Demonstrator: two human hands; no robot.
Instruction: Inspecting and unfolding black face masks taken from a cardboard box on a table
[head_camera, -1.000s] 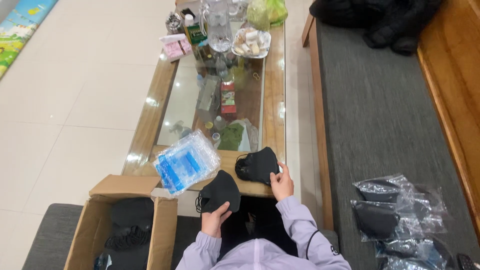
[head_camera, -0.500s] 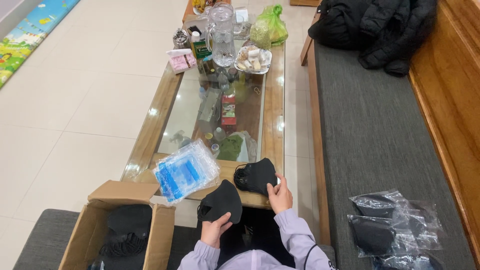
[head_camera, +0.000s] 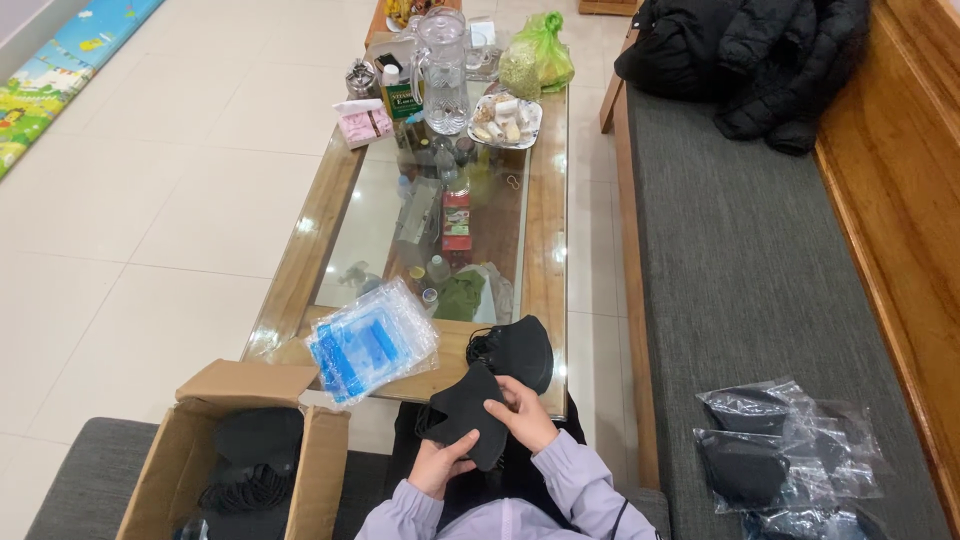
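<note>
Black mask (head_camera: 468, 415) is pinched between both hands, left hand (head_camera: 438, 467) underneath, right hand (head_camera: 520, 412) on top; I'd flatten it evenly near the table (head_camera: 545, 250) edge.

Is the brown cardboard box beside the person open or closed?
Open: the brown cardboard box has its flaps raised, and black masks show inside.

pale tiled floor (head_camera: 150, 200), glass-topped wooden coffee table (head_camera: 545, 230), grey-cushioned wooden bench (head_camera: 760, 260).
</note>
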